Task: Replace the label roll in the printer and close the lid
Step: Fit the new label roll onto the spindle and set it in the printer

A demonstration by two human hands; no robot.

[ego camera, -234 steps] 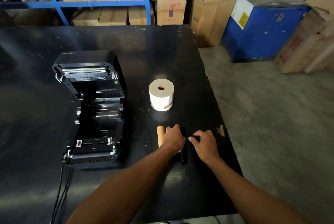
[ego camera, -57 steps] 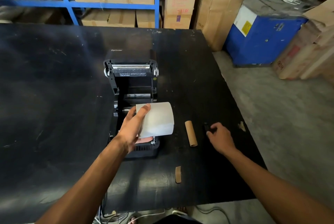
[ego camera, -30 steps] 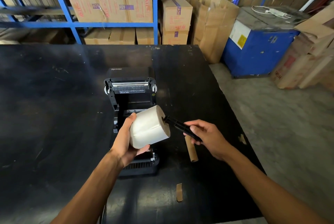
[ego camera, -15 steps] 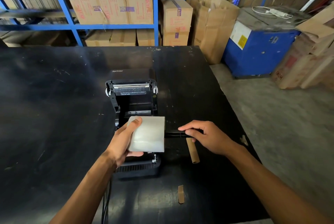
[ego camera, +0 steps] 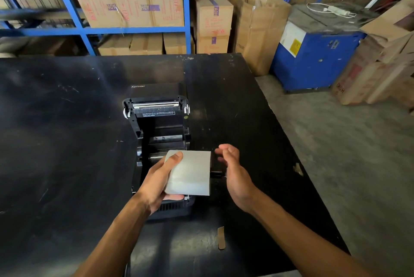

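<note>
Both bare forearms reach forward from the bottom edge and converge toward the middle. The left hand [ego camera: 159, 178] is curled in a grasp around the roll [ego camera: 189, 172], thumb on top and fingers underneath. The right hand [ego camera: 234, 172] stands on edge just right of it, palm facing left, fingers loosely spread and gripping nothing.

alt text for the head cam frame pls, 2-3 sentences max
A left hand holds a white label roll over an open black printer, while the right hand's palm presses a black spindle into the roll's end. The printer sits on a black table with its lid raised. Cardboard boxes on blue shelving stand behind.
</note>
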